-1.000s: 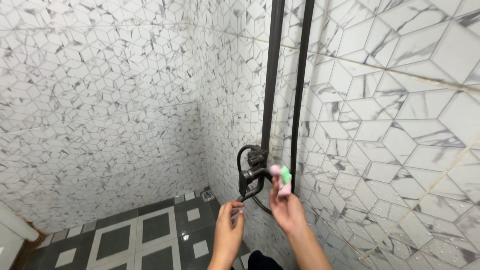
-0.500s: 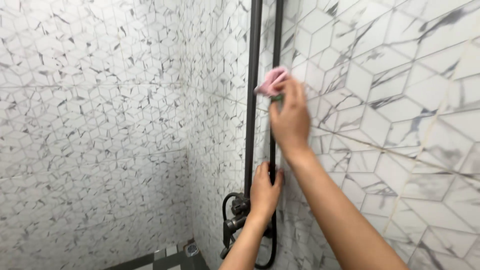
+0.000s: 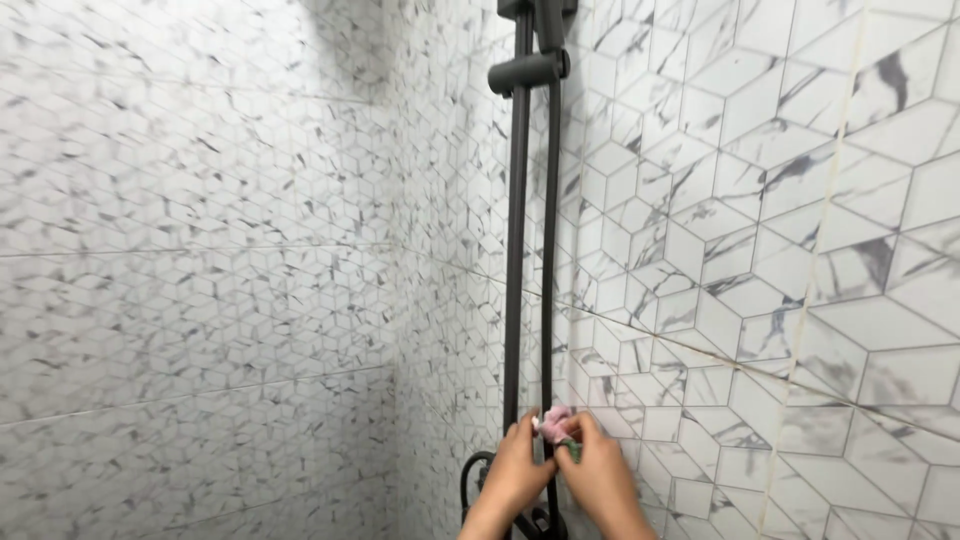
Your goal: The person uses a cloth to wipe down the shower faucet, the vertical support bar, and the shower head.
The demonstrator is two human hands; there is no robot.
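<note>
Fingers (image 3: 535, 432) pinching pink sponge (image 3: 553, 420), hands raised together

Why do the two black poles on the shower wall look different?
The left pole is thicker; the right pole is thinner. The left pole stands free of the hands; both hands press a pink cloth around the right pole. Both are dark, upright and reach the bracket.

shower corner, head view. walls: white hexagon-pattern tiles with grey marble veining (image 3: 760, 200), meeting in a corner at left of centre. fittings: two thin black vertical metal shower pipes (image 3: 516, 250) side by side, joined near the top by a black cylindrical bracket (image 3: 528, 71). left hand (image 3: 518, 472) and right hand (image 3: 598, 477) meet low on the pipes, fingers closed around a small pink and green sponge (image 3: 555, 425) pressed against the right-hand pipe. curved black hose (image 3: 468, 480) just left of the wrists.
</note>
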